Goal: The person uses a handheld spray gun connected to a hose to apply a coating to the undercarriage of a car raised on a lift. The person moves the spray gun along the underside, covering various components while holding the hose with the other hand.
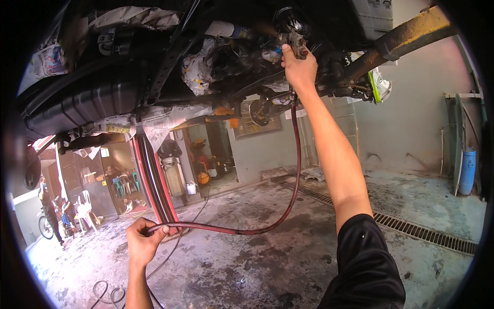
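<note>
I stand under a raised vehicle's underside (103, 87), black and partly wrapped in newspaper. My right hand (297, 64) reaches up and grips a grimy spray gun (294, 41) held against the undercarriage near the axle. A dark red hose (296, 170) hangs from the gun, curves down and runs left. My left hand (144, 239) is closed around that hose low at the left, holding its slack away from the floor.
A yellow lift arm (411, 33) crosses the top right. A floor drain grate (422, 232) runs along the wet concrete floor at right. A blue cylinder (467, 170) stands by the right wall. Other people and plastic chairs (85, 208) are at the far left. Black cable (110, 293) lies coiled on the floor.
</note>
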The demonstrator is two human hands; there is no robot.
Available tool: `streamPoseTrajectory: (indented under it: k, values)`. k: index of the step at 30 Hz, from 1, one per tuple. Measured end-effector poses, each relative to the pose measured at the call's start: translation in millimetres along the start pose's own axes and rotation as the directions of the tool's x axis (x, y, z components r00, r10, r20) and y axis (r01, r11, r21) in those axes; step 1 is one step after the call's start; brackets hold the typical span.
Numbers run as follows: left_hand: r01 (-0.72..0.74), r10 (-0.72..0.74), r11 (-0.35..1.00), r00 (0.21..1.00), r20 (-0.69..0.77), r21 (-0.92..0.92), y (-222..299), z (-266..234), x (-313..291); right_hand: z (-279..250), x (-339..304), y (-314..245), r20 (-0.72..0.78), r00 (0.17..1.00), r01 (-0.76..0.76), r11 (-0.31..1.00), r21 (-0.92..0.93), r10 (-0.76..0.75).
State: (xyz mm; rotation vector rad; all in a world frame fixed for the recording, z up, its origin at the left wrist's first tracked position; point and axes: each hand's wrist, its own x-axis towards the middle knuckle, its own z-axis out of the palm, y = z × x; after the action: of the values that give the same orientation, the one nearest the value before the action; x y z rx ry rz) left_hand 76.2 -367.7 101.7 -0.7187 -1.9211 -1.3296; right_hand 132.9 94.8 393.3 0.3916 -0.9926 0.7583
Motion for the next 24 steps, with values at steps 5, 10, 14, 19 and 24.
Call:
streamPoseTrajectory:
  k: [5, 10, 14, 19, 24]
  values:
    - [-0.020, 0.020, 1.000, 1.000, 0.018, 0.017, 0, 11, 1, -5, -23, -19, 0.058, 0.997, -0.066, 0.949, 0.310, 0.051]
    - [-0.004, 0.004, 1.000, 0.999, 0.034, 0.019, 4, 21, 0, -9, -35, -29, 0.142, 0.990, -0.048, 0.911, 0.411, -0.012]
    - [-0.018, 0.018, 1.000, 0.999, 0.036, 0.006, 8, 25, 0, -3, -39, -31, 0.145, 0.987, -0.008, 0.881, 0.473, -0.068]
    - [-0.035, 0.033, 0.998, 0.999, 0.033, 0.048, 8, 25, 1, -1, -38, -20, 0.104, 0.995, -0.042, 0.902, 0.429, -0.003]
    - [-0.021, 0.020, 0.999, 1.000, 0.020, 0.043, 5, 23, 1, -6, -32, 5, 0.027, 1.000, -0.020, 0.966, 0.257, 0.014]
